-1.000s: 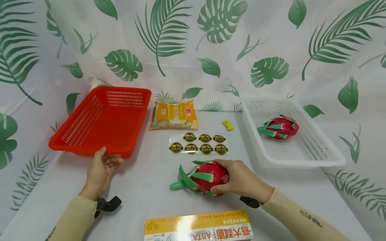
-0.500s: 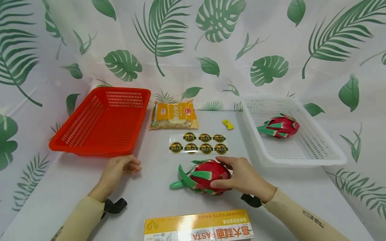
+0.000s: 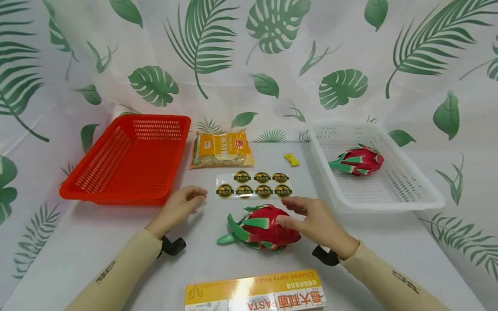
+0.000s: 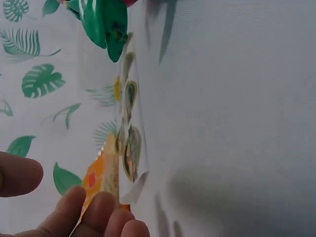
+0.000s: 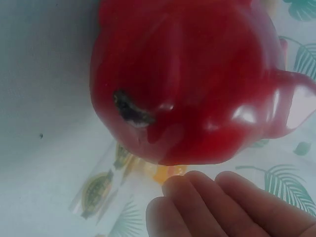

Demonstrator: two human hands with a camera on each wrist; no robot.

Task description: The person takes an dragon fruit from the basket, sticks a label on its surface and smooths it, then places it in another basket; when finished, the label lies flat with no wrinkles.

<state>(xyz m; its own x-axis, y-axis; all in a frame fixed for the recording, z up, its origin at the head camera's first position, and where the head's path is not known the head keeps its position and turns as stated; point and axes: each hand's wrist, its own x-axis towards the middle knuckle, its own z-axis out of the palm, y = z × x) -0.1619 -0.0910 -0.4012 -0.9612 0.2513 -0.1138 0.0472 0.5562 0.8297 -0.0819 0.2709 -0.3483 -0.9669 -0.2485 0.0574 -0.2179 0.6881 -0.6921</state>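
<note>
A red dragon fruit (image 3: pixel 268 229) with green scales lies on the white table, its green tip pointing left. My right hand (image 3: pixel 315 222) is beside its right end, thumb over the fruit and fingers loosely extended. In the right wrist view, the fingertips (image 5: pixel 182 190) stand just off the red skin. My left hand (image 3: pixel 179 209) hovers between the red basket (image 3: pixel 116 196) and the sticker sheet (image 3: pixel 229 177), fingers relaxed and holding nothing. The left wrist view has its fingers in front of the sticker sheet (image 4: pixel 136 182), with the fruit's green tip (image 4: pixel 106 29) at the top.
A white basket (image 3: pixel 389 205) at the right holds another dragon fruit (image 3: pixel 359 160). Behind the stickers lie an orange grain packet (image 3: pixel 221 149) and a small yellow wrapped piece (image 3: pixel 291 159). A pasta box (image 3: pixel 254 291) lies at the front edge.
My left hand has left the red basket's front rim and moved right toward the sticker sheet. My right hand has loosened from the dragon fruit and drawn slightly right.
</note>
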